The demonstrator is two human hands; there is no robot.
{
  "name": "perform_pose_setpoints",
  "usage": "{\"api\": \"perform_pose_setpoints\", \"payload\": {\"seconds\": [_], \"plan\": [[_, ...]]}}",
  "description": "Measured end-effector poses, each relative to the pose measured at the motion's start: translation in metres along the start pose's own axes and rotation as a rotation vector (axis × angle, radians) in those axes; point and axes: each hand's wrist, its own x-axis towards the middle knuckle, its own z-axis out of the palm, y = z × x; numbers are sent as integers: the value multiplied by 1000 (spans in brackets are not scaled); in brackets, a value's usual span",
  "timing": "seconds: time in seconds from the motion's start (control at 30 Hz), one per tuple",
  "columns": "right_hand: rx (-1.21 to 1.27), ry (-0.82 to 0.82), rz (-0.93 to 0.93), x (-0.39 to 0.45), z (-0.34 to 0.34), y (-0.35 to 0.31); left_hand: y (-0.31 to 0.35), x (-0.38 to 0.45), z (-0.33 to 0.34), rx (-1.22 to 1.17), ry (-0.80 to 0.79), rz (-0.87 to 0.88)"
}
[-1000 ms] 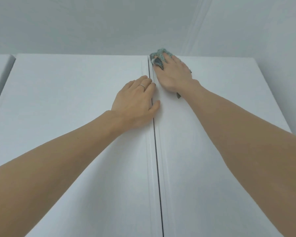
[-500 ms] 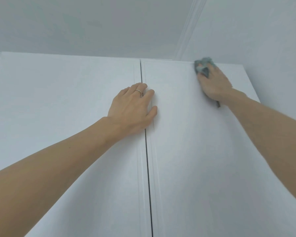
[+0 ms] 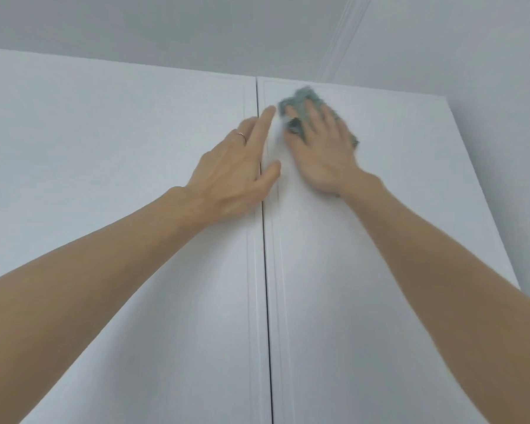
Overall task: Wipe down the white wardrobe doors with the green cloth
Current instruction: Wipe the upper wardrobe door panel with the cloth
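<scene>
– Where's the green cloth (image 3: 303, 101)?
– Under the right hand (image 3: 322, 151), fingers flat, near the right door (image 3: 380, 240) top edge, beside the centre seam (image 3: 265, 270).
– Left hand (image 3: 233, 175)?
– Flat across the seam, gripping nothing; open panel lies rightward.

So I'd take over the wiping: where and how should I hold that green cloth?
Judging by its pose, lay a flat palm on the green cloth, coming from below like the right hand. It lies bunched flat against the right wardrobe door, so spread fingers pin it better than a pinch.
</scene>
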Motion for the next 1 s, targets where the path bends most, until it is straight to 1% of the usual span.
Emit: {"api": "perform_pose_setpoints", "payload": {"seconds": [0.1,0.17,0.27,0.33,0.4,0.5,0.57,0.67,0.8,0.87,0.9,1.0], "plan": [[-24,-48,-112,-32,18,-39,1,-3,-3,-118,69,-39],[2,-52,-145,-48,22,-37,6,-11,-2,-89,70,-48],[26,-82,-158,-53,14,-9,13,-27,4,3,47,-24],[43,-99,-76,-53,3,18,16,-34,8,69,26,-23],[68,-95,63,-61,-11,52,18,-42,13,123,25,-13],[119,-47,317,-86,-34,110,27,-54,22,128,52,18],[144,-27,454,-103,-43,137,30,-58,25,111,74,30],[159,-11,562,-117,-44,152,31,-60,22,117,66,4],[185,43,679,-125,-32,138,32,-77,19,94,35,-18],[141,52,630,-130,-21,120,36,-88,17,79,12,-17],[128,48,562,-133,-14,106,38,-94,16,65,-1,-20],[123,-2,239,-152,11,52,43,-113,14,-36,-23,-56]]}}
